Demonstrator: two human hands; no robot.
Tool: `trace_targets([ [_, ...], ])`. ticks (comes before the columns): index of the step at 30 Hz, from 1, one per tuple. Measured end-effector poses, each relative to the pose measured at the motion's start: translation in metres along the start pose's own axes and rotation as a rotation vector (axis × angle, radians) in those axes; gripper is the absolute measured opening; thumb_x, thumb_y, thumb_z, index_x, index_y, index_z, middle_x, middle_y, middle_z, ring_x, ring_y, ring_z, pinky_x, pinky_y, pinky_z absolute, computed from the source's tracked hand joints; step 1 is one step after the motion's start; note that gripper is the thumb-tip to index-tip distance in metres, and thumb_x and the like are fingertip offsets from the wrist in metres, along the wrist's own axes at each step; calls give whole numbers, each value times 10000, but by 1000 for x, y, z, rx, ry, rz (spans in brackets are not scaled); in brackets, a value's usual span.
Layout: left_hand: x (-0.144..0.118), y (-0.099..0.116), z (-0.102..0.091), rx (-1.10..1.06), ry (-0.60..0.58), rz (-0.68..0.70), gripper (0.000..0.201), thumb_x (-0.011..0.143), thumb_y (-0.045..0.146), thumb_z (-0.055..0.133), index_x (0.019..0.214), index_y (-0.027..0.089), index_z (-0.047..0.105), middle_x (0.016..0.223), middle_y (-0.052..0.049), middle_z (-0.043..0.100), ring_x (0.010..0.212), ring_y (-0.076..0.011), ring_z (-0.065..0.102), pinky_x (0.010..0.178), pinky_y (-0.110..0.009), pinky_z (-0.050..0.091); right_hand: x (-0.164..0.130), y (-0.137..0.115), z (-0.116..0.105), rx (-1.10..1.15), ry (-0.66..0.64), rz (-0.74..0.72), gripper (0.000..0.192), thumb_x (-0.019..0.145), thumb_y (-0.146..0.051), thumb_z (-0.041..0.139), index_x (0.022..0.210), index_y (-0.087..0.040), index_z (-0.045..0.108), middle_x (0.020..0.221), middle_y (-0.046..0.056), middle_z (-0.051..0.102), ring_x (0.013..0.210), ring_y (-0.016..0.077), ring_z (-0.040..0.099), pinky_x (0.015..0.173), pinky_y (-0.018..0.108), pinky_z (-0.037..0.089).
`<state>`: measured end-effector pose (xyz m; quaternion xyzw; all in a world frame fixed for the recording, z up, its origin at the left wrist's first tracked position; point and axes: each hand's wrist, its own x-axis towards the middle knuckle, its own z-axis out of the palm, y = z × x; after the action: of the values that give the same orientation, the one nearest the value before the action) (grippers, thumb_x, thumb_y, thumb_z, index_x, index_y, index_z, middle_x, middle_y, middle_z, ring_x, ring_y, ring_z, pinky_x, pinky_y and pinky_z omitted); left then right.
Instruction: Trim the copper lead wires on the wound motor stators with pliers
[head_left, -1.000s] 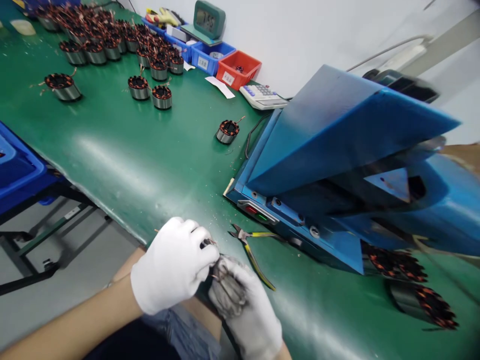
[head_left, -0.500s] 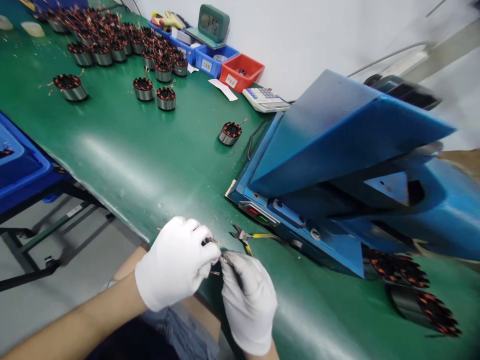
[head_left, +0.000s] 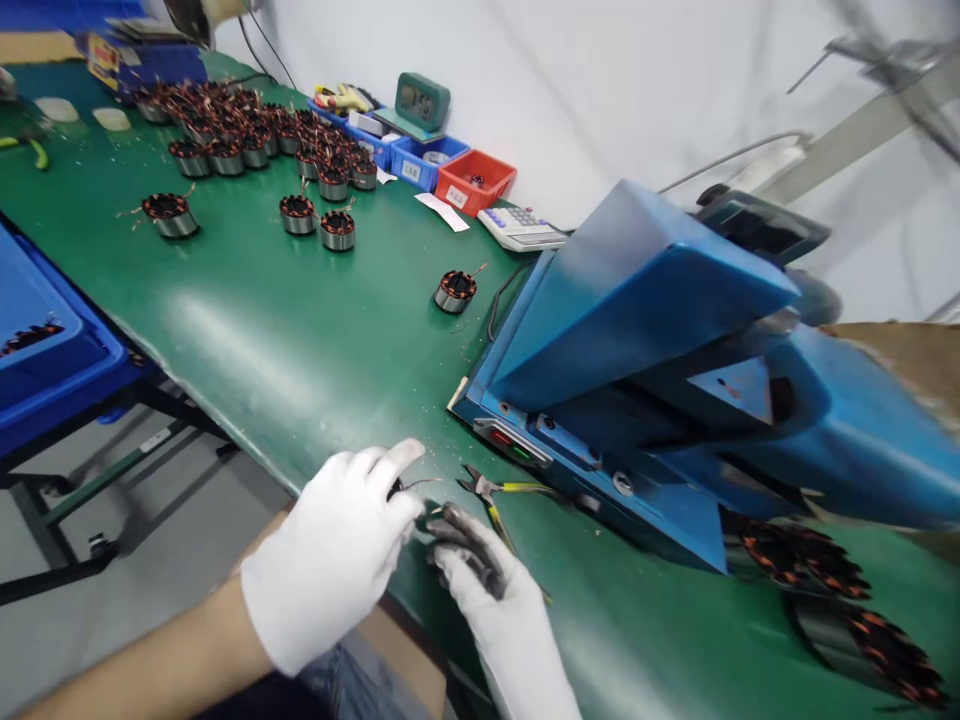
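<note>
My left hand [head_left: 337, 545], in a white glove, is closed around a wire-wound stator [head_left: 395, 488]. Most of it is hidden by the fingers; only a dark edge and a thin wire lead sticking out to the right show. Just right of it is my right hand [head_left: 480, 575], also gloved, with grey-stained fingertips. Its fingers are bent and blurred, and I cannot make out whether anything is between them. Side cutters [head_left: 491, 492] with yellow-green handles lie on the table behind the right hand, jaws apart.
A blue machine [head_left: 600, 330] takes up the right side of the green table [head_left: 300, 330]. One stator [head_left: 455, 291] stands near it; several more [head_left: 225, 130] crowd the far left. Small bins [head_left: 474, 182], a calculator [head_left: 521, 228] and a clock [head_left: 422, 102] line the wall. More stators [head_left: 862, 620] sit at right.
My right hand has drawn slightly apart from my left hand, its fingers shifting from a pinch at the wire to a looser bend. The camera view has shifted somewhat.
</note>
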<state>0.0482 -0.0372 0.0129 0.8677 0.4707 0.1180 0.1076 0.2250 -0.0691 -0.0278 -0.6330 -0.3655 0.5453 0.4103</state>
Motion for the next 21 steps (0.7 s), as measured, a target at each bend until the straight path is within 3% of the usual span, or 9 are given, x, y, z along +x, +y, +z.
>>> trace_targets([
  [3,4,-2,1,-8,-12,46,132,829,110,496,883,174,597,1375,-106,453,1061,-299,516,801,-456,479,1,0,11,-16,-59,18,396,734,-310,687,1116,-205,674,974,92,750,837,222,698,755,323,572],
  [7,5,-3,4,-24,-27,65,110,798,96,516,823,178,584,1379,-89,450,1014,-283,520,786,-446,466,-2,-5,16,-129,-19,-82,156,745,-293,648,840,-208,739,848,65,752,776,211,684,738,299,551],
  [9,5,-3,5,-35,-10,39,112,784,93,520,803,187,578,1375,-70,452,974,-268,521,769,-435,457,-3,-6,16,-170,-5,-114,125,735,-295,643,738,-209,734,782,59,745,732,207,674,704,295,545],
  [15,6,-3,5,-50,13,26,99,759,106,554,764,200,583,1389,-48,441,957,-259,511,752,-414,439,1,-13,23,22,69,56,212,614,-324,723,776,-189,711,730,52,742,662,201,672,633,294,557],
  [21,5,-3,8,-48,51,16,88,783,126,529,751,194,575,1392,-41,442,968,-256,508,776,-412,438,-4,-18,28,-29,76,80,207,691,-369,701,642,-170,670,561,11,669,534,165,614,524,254,522],
])
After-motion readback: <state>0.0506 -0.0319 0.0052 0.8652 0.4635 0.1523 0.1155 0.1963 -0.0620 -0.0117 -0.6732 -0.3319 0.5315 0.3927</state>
